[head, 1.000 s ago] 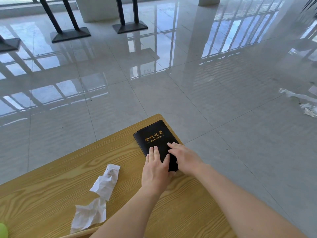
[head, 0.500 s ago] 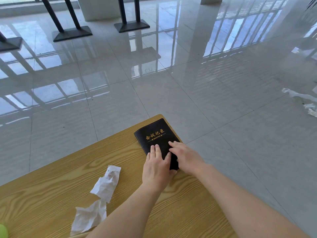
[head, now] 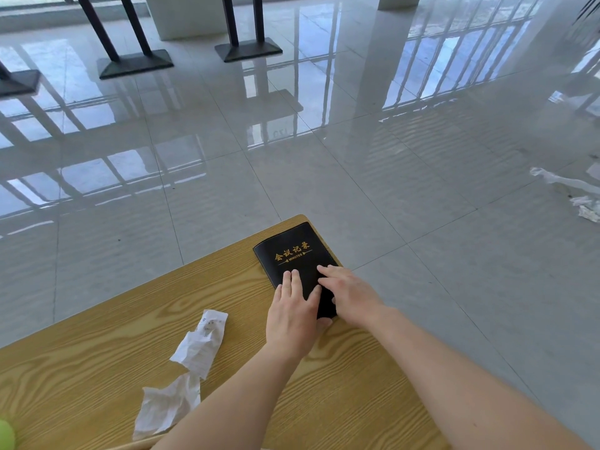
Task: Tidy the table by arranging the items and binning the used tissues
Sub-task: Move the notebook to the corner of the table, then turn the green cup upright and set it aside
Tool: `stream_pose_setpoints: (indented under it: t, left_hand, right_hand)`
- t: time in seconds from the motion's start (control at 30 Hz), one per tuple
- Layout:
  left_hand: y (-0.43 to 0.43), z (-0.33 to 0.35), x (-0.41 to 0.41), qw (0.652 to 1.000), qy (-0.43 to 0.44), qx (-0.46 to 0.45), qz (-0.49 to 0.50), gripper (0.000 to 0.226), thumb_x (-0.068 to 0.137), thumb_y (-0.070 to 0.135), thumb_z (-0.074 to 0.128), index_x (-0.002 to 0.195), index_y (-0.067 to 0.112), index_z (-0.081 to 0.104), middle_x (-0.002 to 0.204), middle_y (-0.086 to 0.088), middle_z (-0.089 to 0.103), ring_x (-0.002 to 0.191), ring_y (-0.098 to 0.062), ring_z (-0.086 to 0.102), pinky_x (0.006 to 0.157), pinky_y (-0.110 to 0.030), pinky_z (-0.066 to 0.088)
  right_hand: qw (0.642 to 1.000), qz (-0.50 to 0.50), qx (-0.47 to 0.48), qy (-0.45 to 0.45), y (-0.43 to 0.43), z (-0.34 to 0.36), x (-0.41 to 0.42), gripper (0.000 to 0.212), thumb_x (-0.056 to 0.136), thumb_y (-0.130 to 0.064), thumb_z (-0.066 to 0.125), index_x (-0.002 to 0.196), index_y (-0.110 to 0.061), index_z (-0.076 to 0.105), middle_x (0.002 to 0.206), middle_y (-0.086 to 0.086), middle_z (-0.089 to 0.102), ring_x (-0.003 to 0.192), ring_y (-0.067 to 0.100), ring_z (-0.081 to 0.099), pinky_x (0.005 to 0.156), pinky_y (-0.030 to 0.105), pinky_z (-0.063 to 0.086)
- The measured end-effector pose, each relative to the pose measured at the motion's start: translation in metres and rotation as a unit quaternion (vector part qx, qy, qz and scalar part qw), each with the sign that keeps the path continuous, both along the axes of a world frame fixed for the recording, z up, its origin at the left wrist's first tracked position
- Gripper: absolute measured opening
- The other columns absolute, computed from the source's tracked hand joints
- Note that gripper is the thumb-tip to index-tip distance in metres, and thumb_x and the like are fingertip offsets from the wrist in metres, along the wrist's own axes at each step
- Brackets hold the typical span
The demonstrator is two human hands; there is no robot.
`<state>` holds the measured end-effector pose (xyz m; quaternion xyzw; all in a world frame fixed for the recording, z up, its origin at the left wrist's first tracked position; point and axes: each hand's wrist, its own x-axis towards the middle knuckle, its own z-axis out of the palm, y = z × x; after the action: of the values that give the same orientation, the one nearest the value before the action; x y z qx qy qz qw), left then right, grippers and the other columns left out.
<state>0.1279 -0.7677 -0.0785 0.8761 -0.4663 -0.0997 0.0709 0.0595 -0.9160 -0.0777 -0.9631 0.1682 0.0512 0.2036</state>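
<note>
Black notebook (head: 292,254) flat at counter (head: 97,352) far corner. Left hand (head: 293,315) and right hand (head: 349,295) both flat on its near half, fingers straight, gripping nothing. Two crumpled tissues (head: 201,344) (head: 165,405) lie left of arms. More paper (head: 578,196) on floor (head: 422,157).

- One notebook (head: 292,251) is lying far right.
- Two tissues are lying left: far tissue (head: 203,342), near tissue (head: 167,404).
- Two hands are showing: left hand (head: 292,316), right hand (head: 352,293).
- Three stand bases (head: 134,63) are standing far.
</note>
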Motion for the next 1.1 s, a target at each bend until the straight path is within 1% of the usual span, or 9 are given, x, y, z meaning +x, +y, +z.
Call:
stream_pose_setpoints:
  t: [0.13, 0.23, 0.4, 0.5, 0.6, 0.77, 0.97, 1.03, 1.1]
  left_hand:
    - [0.002, 0.006, 0.003, 1.000, 0.015, -0.015, -0.005, 0.064, 0.093, 0.057, 0.046, 0.147, 0.024, 0.036, 0.160, -0.021, 0.013, 0.149, -0.035, 0.002, 0.121, -0.044, 0.009]
    - [0.011, 0.010, 0.005, 1.000, 0.002, -0.029, -0.005, 0.055, 0.094, 0.051, 0.046, 0.142, 0.024, 0.041, 0.159, -0.019, 0.021, 0.149, -0.035, 0.006, 0.121, -0.046, 0.009]
    - [0.034, 0.019, 0.008, 0.999, -0.032, 0.003, 0.018, 0.059, 0.093, 0.053, 0.046, 0.143, 0.023, 0.036, 0.158, -0.019, 0.020, 0.148, -0.038, 0.005, 0.119, -0.055, 0.013]
    - [0.053, 0.026, 0.007, 0.999, -0.040, 0.003, 0.032, 0.061, 0.092, 0.052, 0.048, 0.143, 0.022, 0.034, 0.157, -0.019, 0.021, 0.148, -0.039, 0.005, 0.119, -0.057, 0.013]
    - [0.079, 0.035, 0.005, 0.998, -0.043, -0.006, 0.050, 0.063, 0.092, 0.052, 0.048, 0.145, 0.023, 0.031, 0.158, -0.018, 0.019, 0.149, -0.038, 0.002, 0.119, -0.057, 0.010]
    - [0.135, 0.049, 0.001, 0.994, -0.066, -0.005, 0.086, 0.067, 0.092, 0.054, 0.046, 0.148, 0.023, 0.025, 0.161, -0.017, 0.012, 0.149, -0.037, -0.004, 0.119, -0.058, 0.005]
    - [0.206, 0.069, 0.001, 0.989, -0.077, -0.020, 0.124, 0.068, 0.090, 0.052, 0.049, 0.148, 0.023, 0.027, 0.159, -0.017, 0.019, 0.149, -0.038, 0.000, 0.118, -0.060, 0.007]
    - [0.229, 0.076, -0.002, 0.987, -0.083, -0.023, 0.139, 0.069, 0.090, 0.053, 0.048, 0.149, 0.024, 0.025, 0.159, -0.017, 0.019, 0.149, -0.038, 0.000, 0.119, -0.058, 0.008]
    - [0.251, 0.081, -0.004, 0.984, -0.086, -0.030, 0.155, 0.068, 0.091, 0.053, 0.047, 0.149, 0.025, 0.027, 0.159, -0.016, 0.019, 0.149, -0.038, 0.000, 0.119, -0.058, 0.008]
  right_hand:
    - [1.000, 0.001, -0.013, 0.009, 0.001, 0.007, 0.001, 0.047, 0.092, 0.000, 0.054, 0.138, -0.008, 0.052, 0.155, 0.007, 0.036, 0.145, 0.023, 0.025, 0.116, 0.037, 0.031]
    - [1.000, -0.008, -0.020, 0.012, 0.007, 0.013, -0.001, 0.046, 0.093, -0.004, 0.052, 0.139, -0.010, 0.051, 0.153, 0.007, 0.038, 0.143, 0.022, 0.027, 0.113, 0.039, 0.035]
    - [0.999, -0.018, -0.043, -0.004, 0.023, 0.026, -0.009, 0.048, 0.092, -0.019, 0.061, 0.139, -0.018, 0.050, 0.150, 0.003, 0.041, 0.141, 0.020, 0.029, 0.107, 0.041, 0.043]
    - [0.998, -0.005, -0.053, -0.011, 0.037, 0.038, -0.012, 0.050, 0.092, -0.025, 0.062, 0.140, -0.020, 0.048, 0.149, 0.003, 0.042, 0.140, 0.020, 0.030, 0.106, 0.039, 0.044]
    - [0.998, -0.001, -0.055, -0.027, 0.057, 0.048, -0.014, 0.054, 0.091, -0.030, 0.063, 0.142, -0.022, 0.046, 0.148, 0.000, 0.043, 0.138, 0.019, 0.032, 0.104, 0.038, 0.045]
    - [0.997, 0.045, -0.048, -0.045, 0.104, 0.066, -0.013, 0.054, 0.092, -0.032, 0.063, 0.142, -0.022, 0.045, 0.145, -0.001, 0.045, 0.134, 0.019, 0.037, 0.103, 0.038, 0.046]
    - [0.996, 0.072, -0.030, -0.053, 0.168, 0.083, -0.005, 0.056, 0.093, -0.031, 0.061, 0.144, -0.021, 0.042, 0.143, -0.001, 0.048, 0.132, 0.018, 0.039, 0.104, 0.038, 0.046]
    - [0.995, 0.080, -0.027, -0.056, 0.187, 0.088, -0.003, 0.054, 0.093, -0.031, 0.062, 0.143, -0.022, 0.044, 0.140, -0.002, 0.050, 0.131, 0.018, 0.041, 0.103, 0.037, 0.046]
    - [0.994, 0.091, -0.028, -0.057, 0.205, 0.093, -0.001, 0.052, 0.092, -0.030, 0.063, 0.140, -0.022, 0.046, 0.137, -0.003, 0.052, 0.128, 0.018, 0.042, 0.102, 0.035, 0.045]
